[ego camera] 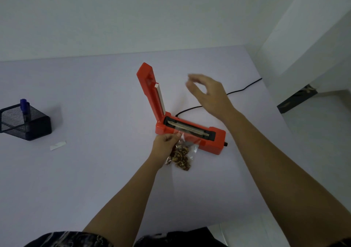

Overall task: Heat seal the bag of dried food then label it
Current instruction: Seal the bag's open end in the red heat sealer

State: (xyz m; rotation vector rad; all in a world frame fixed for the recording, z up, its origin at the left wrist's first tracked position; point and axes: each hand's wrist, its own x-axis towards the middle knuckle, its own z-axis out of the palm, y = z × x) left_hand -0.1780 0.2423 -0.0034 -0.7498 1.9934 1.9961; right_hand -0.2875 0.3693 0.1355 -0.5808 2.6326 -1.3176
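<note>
Bag (181, 154) mouth prob. toward sealer (191, 132)

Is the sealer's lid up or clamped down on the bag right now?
Up. The sealer has its lid raised, the heating strip exposed. The left hand holds the bag mouth on it; the right hand hovers empty.

On the table (76, 180) you see a black mesh holder (24, 122) with a blue pen (23, 105) standing inside it, far left on this table.
</note>
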